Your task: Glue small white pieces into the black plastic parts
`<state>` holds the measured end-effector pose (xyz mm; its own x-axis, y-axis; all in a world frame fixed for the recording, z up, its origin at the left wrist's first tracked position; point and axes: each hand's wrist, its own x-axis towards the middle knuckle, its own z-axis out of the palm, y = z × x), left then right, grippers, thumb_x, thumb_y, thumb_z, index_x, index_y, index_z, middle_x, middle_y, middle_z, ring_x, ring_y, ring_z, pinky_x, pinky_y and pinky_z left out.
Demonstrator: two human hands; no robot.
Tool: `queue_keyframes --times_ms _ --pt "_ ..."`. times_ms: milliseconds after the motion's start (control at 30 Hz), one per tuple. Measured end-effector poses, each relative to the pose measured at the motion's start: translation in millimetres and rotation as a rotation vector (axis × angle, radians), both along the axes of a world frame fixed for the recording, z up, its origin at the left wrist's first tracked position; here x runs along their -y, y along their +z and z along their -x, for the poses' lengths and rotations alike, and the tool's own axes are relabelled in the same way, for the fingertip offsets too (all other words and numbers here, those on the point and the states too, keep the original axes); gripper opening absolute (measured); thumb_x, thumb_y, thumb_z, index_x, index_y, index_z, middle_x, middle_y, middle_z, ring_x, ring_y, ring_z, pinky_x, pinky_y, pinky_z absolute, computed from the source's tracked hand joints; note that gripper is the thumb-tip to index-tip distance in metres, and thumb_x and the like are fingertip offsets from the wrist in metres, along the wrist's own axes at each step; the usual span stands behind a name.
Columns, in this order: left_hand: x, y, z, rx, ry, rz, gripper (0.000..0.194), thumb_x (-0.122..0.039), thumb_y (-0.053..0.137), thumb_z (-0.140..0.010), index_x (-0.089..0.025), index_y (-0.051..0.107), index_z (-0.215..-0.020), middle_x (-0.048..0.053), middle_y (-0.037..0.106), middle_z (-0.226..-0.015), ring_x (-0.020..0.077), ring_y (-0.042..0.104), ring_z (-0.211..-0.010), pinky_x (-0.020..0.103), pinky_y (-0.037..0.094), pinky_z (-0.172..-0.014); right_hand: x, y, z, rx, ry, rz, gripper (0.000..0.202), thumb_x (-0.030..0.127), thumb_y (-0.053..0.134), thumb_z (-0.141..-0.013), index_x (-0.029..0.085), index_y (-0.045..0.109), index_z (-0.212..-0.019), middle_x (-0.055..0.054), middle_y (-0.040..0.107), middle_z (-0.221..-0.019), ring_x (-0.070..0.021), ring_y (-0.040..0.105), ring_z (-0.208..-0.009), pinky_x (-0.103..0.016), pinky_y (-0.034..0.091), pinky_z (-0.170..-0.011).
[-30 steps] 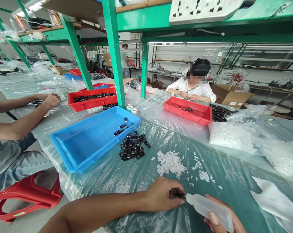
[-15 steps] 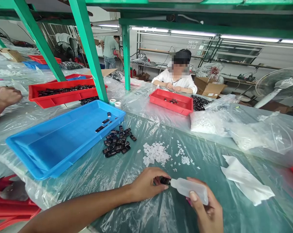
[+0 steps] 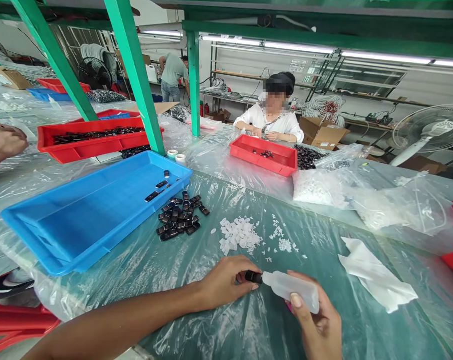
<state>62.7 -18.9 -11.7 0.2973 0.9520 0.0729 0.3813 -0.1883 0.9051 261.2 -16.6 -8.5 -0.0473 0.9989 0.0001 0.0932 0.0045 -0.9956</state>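
Observation:
Between the thumb and fingers of my left hand (image 3: 224,282) is a small black plastic casing (image 3: 253,277). My right hand (image 3: 316,317) grips a translucent white squeeze bottle (image 3: 292,289), tilted so its nozzle meets the casing's right end. Whether anything flows from the nozzle is too small to tell. Just beyond my hands lies a heap of small white plastic pieces (image 3: 239,234), with tinier white bits (image 3: 284,244) to its right. A pile of similar black casings (image 3: 181,217) sits farther left on the plastic-covered table (image 3: 196,330).
A blue tray (image 3: 80,220) with a few casings stands at left, near a green post (image 3: 136,75). Red trays (image 3: 262,159) lie beyond. A white cloth (image 3: 376,275) and plastic bags (image 3: 320,189) are at right. A co-worker (image 3: 273,117) sits opposite; another person's hand (image 3: 5,141) shows far left.
My hands keep the casing and bottle together, with almost no movement. The whole view has shifted slightly. The co-worker opposite has moved their head and hands a little.

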Motion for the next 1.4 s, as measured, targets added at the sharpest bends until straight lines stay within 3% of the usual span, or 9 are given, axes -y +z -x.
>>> queue_keyframes --times_ms 267,533,767,1400 --pt "1.2 -2.2 0.0 0.015 0.014 -0.002 0.024 -0.029 0.061 -0.082 -0.024 0.061 -0.105 0.003 0.058 -0.095 0.0118 0.054 -0.077 0.020 0.045 -0.064 3.0 8.8 2.3 0.012 -0.005 0.065 0.046 0.056 0.065 -0.072 0.019 0.059 -0.097 -0.003 0.056 -0.092 -0.0149 0.050 -0.079 -0.016 0.042 -0.064" --pt "1.1 -1.1 -1.6 0.141 0.020 0.078 0.024 -0.032 0.062 -0.081 -0.022 0.061 -0.103 0.003 0.057 -0.098 0.0116 0.055 -0.077 0.020 0.047 -0.064 -1.0 2.1 -1.5 -0.064 -0.043 0.073 0.048 0.056 0.061 -0.076 0.017 0.057 -0.104 -0.003 0.057 -0.086 -0.0124 0.047 -0.067 -0.019 0.040 -0.059" --pt "1.6 -1.0 -1.4 0.081 0.016 0.046 0.024 -0.030 0.063 -0.080 -0.022 0.061 -0.102 0.004 0.057 -0.096 0.0115 0.054 -0.074 0.020 0.045 -0.062 3.1 5.4 3.3 -0.050 -0.031 0.026 0.046 0.052 0.063 -0.076 0.016 0.054 -0.104 -0.005 0.056 -0.098 -0.0178 0.053 -0.086 -0.021 0.044 -0.071" --pt "2.2 2.5 -1.1 0.033 0.019 0.038 0.023 -0.031 0.062 -0.081 -0.021 0.061 -0.101 0.005 0.056 -0.095 0.0111 0.051 -0.072 0.019 0.042 -0.059 4.2 6.4 3.3 0.019 -0.038 -0.017 0.043 0.052 0.062 -0.076 0.018 0.057 -0.102 -0.005 0.057 -0.096 -0.0172 0.053 -0.084 -0.020 0.044 -0.068"
